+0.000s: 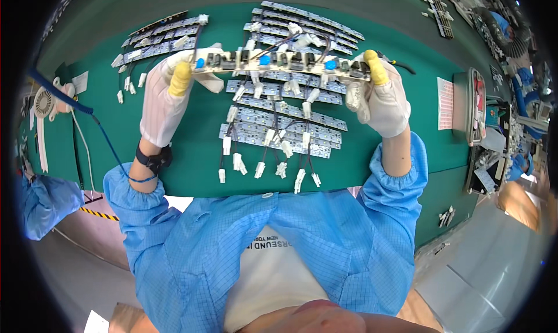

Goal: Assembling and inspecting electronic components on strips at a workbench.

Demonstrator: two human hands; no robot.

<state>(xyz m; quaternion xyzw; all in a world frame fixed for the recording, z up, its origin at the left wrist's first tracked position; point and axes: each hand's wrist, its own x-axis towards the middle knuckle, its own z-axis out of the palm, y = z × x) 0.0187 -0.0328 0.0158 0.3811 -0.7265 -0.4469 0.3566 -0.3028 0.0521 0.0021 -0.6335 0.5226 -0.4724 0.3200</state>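
Bridging both gloved hands, one long circuit board [285, 66] seems midway through its handling, not yet set down; the left hand [165, 103] pinches one end and the right hand [388, 103] the other, yellow-covered thumbs [181, 80] closed over it. Just bodyward of the grip, strip boards [285, 134] lie in rows, trailing white connectors [238, 162]; more lie beyond (which are finished, and which are waiting, I cannot tell).

From where I stand, both forearms [397, 155] reach forward, well apart; the gloved left hand [163, 103] and gloved right hand [389, 106] sit roughly level, yellow-capped thumbs [180, 80] pinching.
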